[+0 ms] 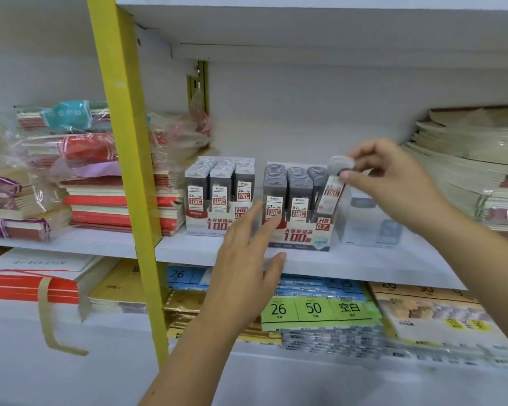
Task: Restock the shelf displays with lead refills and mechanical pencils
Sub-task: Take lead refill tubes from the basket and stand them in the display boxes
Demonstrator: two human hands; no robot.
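Currently right hand (393, 177) grip: thumb and fingertips pinch the rounded grey cap of a slim rectangular lead refill case (333, 194). The case is tilted, its lower end in the 0.7 display box (299, 237), 3 o'clock column. Left hand (247, 259) grip wide, fingers straight, before the box's glossy card front at 8 o'clock. Matching 0.5 display box (214, 221) at 9 o'clock, both on the white shelf (364, 263).

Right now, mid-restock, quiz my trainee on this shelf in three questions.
1. True or false: the right hand pinches a lead refill case tilted at the right end of the HB 0.7 display box.
2. The left hand is: A gripping a pencil; B open before the boxes; C out of view.
3. Fill in: the other display box holds ___ mm leads.
Key: 1 true; 2 B; 3 0.5.
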